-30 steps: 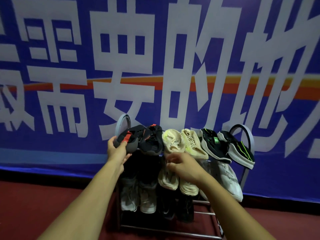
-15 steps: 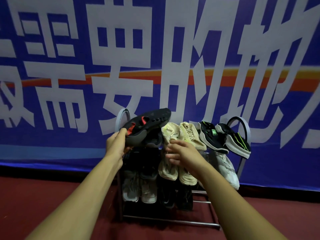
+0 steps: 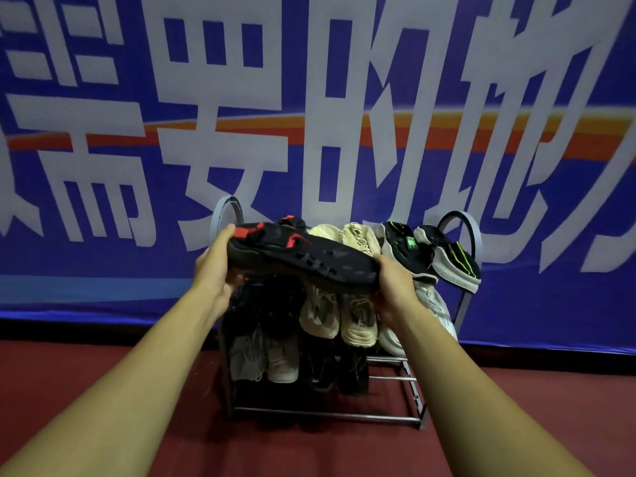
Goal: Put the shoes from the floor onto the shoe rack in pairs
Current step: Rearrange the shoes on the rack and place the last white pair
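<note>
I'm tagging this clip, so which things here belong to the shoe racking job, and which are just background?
Job: black shoe with red trim, held by left hand at the heel and right hand at the toe; shoe rack; cream pair and black-green pair on its top shelf.
Background: blue banner; red floor.

Back wall is covered w/ a big blue banner (image 3: 568, 304), printed w/ large white characters (image 3: 234, 87). An orange & yellow stripe (image 3: 612, 142) is run across it. A paler blue band (image 3: 86, 284) is seen lower left. Below, a dark strip (image 3: 103, 327) is left btwn banner & dark red floor (image 3: 86, 370). Room is dimly lit.
</note>
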